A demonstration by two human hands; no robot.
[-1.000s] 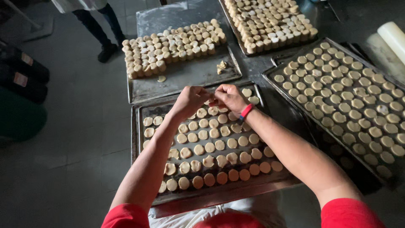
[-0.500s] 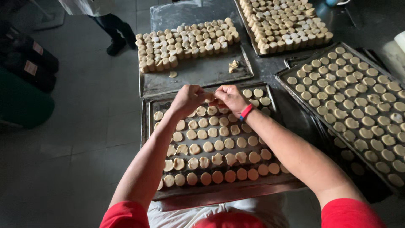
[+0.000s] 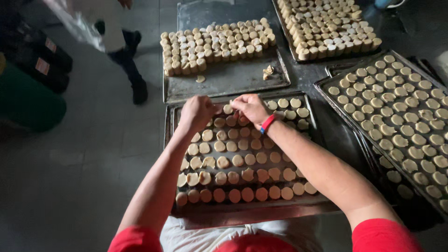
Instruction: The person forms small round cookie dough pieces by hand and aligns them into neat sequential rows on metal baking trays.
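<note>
A dark baking tray (image 3: 169, 140) lies in front of me, filled with rows of small round dough pieces. My left hand (image 3: 196, 113) and my right hand (image 3: 251, 107) meet over its far edge, and both pinch one dough piece (image 3: 227, 109) between their fingertips. A red band (image 3: 267, 123) circles my right wrist. Other dough rounds (image 3: 233, 161) lie flat in lines below my hands.
Beyond sits a tray (image 3: 228, 79) with stacked dough pieces (image 3: 214, 44) along its back. Another stacked tray (image 3: 326, 25) is at the far right. A full tray of rounds (image 3: 401, 121) lies to my right. A person's legs (image 3: 128, 65) stand at the upper left.
Both hands stay together over the tray's far edge on the dough piece. The view has shifted slightly, and the person at the upper left has stepped closer.
</note>
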